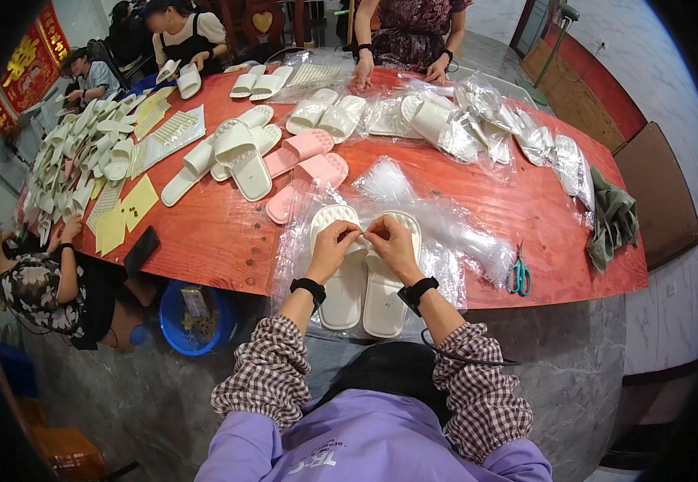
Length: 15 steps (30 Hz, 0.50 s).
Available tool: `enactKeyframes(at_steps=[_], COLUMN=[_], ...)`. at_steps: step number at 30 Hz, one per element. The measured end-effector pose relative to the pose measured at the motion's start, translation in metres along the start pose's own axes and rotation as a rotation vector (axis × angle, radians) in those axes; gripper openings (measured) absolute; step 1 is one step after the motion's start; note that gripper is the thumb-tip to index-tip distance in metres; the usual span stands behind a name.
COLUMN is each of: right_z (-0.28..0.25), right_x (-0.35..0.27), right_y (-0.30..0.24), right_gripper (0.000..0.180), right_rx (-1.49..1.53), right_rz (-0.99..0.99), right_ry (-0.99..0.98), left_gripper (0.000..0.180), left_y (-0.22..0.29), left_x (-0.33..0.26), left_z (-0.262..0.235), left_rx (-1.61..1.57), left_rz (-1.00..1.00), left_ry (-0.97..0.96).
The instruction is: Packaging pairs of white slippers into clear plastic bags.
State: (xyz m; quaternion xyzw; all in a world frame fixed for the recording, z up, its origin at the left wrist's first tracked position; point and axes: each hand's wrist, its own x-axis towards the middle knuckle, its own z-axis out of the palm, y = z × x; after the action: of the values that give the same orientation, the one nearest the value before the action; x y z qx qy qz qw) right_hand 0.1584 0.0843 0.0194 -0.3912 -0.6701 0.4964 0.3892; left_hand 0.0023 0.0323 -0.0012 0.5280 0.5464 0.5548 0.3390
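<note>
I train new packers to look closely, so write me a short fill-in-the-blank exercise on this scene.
1. The left hand and right hand, close together over white slippers, each have a wristband coloured ____.
2. The scissors on the table lie to the person's ____ of both hands.
3. Two slippers differ from the white ones by being ____.
4. The bucket below the table's edge is coloured ____.

Missing words: black; right; pink; blue.

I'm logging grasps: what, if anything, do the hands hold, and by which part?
Cannot be told: the left hand and right hand meet in a pinch over the white slippers.
</note>
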Motion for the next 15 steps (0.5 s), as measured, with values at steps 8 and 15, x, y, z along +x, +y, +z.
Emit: enactKeyframes(at_steps=[8,15], right_z=[0.003,-0.001], right_x=[0.004,0.007], right_y=[0.005,0.002], right_gripper=[0.013,0.013], right_rx=[-0.175,-0.423], right_rz=[-0.193,-0.180], right_ry=[0.064,-0.027], left_gripper=[0.005,0.002], left_y=[0.005,0.019], left_x=[-0.001,0.001], left_z=[0.001,0.006], left_rx=[0.051,0.411], left_rz=[0.030,0.308], left_ry=[-0.010,-0.010])
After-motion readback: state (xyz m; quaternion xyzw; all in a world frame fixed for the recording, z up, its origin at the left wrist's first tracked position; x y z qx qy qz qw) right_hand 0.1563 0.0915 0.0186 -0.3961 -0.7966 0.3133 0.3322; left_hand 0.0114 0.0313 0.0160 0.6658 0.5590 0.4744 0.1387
